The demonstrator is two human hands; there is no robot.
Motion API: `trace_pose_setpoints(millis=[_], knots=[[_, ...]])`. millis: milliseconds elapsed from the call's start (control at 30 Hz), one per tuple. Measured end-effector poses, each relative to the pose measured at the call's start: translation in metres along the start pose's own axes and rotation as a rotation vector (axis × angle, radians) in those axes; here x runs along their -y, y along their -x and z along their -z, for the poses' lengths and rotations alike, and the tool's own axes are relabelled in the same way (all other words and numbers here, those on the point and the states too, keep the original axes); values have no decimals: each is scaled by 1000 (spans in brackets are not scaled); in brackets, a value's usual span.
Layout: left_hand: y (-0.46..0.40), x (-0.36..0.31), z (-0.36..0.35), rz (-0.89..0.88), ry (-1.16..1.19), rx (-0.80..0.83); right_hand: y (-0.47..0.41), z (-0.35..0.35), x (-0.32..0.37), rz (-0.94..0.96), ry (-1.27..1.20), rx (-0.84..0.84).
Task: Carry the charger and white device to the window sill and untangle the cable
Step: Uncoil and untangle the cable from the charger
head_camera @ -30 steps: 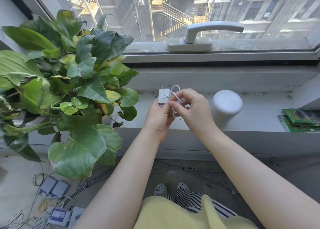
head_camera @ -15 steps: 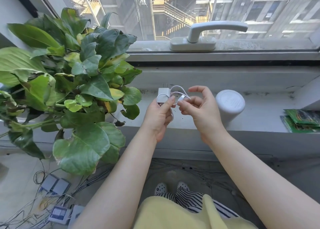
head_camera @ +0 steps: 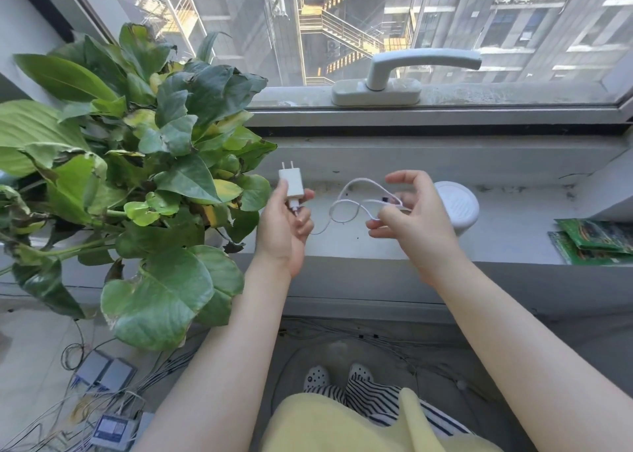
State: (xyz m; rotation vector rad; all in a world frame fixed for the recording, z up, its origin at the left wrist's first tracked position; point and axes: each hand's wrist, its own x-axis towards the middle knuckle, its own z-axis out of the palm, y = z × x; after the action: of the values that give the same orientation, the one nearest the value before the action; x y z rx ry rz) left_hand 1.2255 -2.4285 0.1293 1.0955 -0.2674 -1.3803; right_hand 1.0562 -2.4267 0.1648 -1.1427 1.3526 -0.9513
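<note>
Holding charger (head_camera: 291,184) prongs-up, left hand (head_camera: 284,225) gripped around it. Right hand (head_camera: 416,220) pinches looped cable (head_camera: 346,208). White device (head_camera: 457,206) stands on window sill (head_camera: 513,232).

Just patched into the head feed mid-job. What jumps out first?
Centre frame, the left hand holds the white charger prongs-up while the right hand pinches its looped cable above the window sill. A big leafy plant fills the left side, and the white device stands on the sill just behind the right hand.

White charger (head_camera: 291,184) prongs-up above sill (head_camera: 513,232), cable (head_camera: 346,208) loosely looped, white device (head_camera: 457,206) upright.
</note>
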Motion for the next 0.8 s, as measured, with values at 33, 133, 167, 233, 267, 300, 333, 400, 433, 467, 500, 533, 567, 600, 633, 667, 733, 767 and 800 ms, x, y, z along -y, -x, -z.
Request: trace_pose_setpoints(millis=[33, 133, 167, 233, 267, 300, 333, 400, 433, 467, 500, 533, 567, 600, 633, 667, 733, 767, 800], knots=[[-4, -2, 3, -34, -18, -61, 2, 7, 2, 54, 84, -20], [-11, -5, 9, -114, -116, -172, 5, 23, 2, 200, 254, -73], [-13, -5, 9, -130, -134, -187, 5, 24, 2, 237, 288, -72], [-13, -7, 6, -169, -145, -214, 4, 22, 1, 302, 322, -75], [-12, -8, 5, -189, -139, -247, 4, 22, 2, 317, 315, -100], [-12, -10, 2, -211, -136, -296, 3, 22, 4, 324, 283, -141], [-11, -10, 2, -232, -138, -354, 3, 25, 5, 327, 238, -195], [-11, -9, 1, -277, -151, -427, 2, 35, 8, 350, 190, -283], [-10, -6, 1, -290, -163, -433, 1, 40, 9, 359, 194, -290], [-10, -3, 0, -290, -173, -415, 0, 43, 10, 365, 196, -273], [-10, -1, -1, -277, -181, -381, -1, 44, 10, 367, 184, -235], [-9, 0, -4, -257, -184, -345, -2, 43, 10, 366, 150, -191], [-7, 1, -6, -243, -189, -313, -2, 40, 10, 361, 90, -153], [-6, 0, -9, -236, -198, -284, -4, 37, 10, 348, 12, -125], [-5, 0, -10, -235, -220, -253, -5, 34, 11, 329, -71, -106], [-5, 0, -11, -230, -259, -212, -7, 31, 11, 307, -139, -90], [-2, 0, -14, -199, -383, -73, -9, 24, 10, 266, -205, -50], [0, 1, -16, -176, -440, 13, -10, 21, 9, 249, -216, -25], [2, 2, -18, -151, -473, 90, -11, 17, 9, 232, -227, -1]])
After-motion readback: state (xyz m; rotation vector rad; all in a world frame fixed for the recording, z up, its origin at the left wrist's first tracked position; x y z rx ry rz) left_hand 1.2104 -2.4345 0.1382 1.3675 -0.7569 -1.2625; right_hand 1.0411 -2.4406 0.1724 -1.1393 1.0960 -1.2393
